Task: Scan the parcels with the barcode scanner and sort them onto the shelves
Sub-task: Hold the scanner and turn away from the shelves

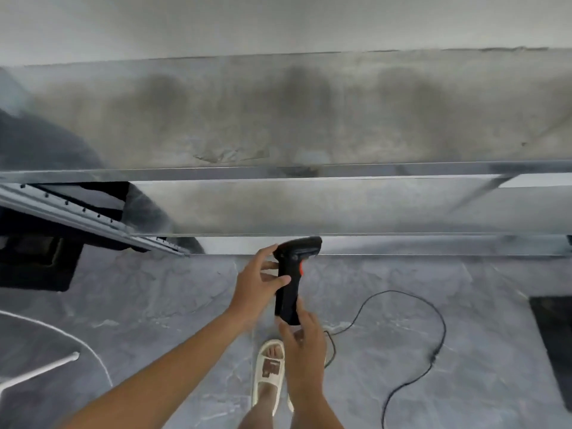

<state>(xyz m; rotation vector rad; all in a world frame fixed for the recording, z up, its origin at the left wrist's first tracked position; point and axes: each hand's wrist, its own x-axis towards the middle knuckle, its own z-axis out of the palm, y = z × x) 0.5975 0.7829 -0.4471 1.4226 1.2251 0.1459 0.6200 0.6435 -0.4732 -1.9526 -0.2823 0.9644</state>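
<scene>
Head view: both hands meet on a black barcode scanner [295,278], held upright in the air in front of the shelves [309,171] and above the grey floor [154,305]. The left hand [258,281] takes it near the top, thumb across the front of the handle and fingers curled behind the neck under the scan head. The right hand [301,329] pinches the butt of the handle from below, where the thin black cable [433,335] leaves and loops away over the floor. The orange trigger [301,269] faces right and no finger is on it.

No parcel is clearly in view — a dark shape at the left edge is too blurred to name.

The scanner looks like a light, rigid plastic shell, smooth but shaped for the palm, so it should sit best gripped around the handle with a finger free for the trigger. The trailing cable is the likely nuisance — it could snag near the sandalled foot [269,376].
</scene>
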